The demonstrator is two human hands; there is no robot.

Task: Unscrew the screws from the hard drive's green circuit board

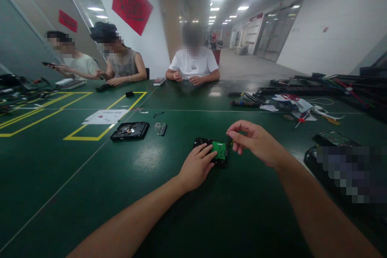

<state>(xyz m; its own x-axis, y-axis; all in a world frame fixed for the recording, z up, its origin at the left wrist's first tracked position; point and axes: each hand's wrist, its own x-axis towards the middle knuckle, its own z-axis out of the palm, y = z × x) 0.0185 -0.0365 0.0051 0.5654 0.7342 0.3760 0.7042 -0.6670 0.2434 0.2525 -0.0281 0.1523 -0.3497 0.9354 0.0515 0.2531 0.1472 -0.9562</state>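
A hard drive (222, 162) with a green circuit board (220, 149) on its upper face lies flat on the green table. Across its left part rests my left hand (196, 165), fingers stretched out and touching the casing and board. My right hand (250, 141) is closed in a pinch just beyond the drive's right edge. A thin dark piece with a yellow-green bit (231, 142) shows at its fingertips, too small to name. Further left lie a black drive casing (130, 131) and a small loose circuit board (160, 129).
A white paper sheet (105, 117) lies by yellow tape lines. On the right are a screwdriver (245, 103), cables, a red-handled tool (301, 120) and a dark device (335, 139). Several people sit across the table, one facing me (193, 64).
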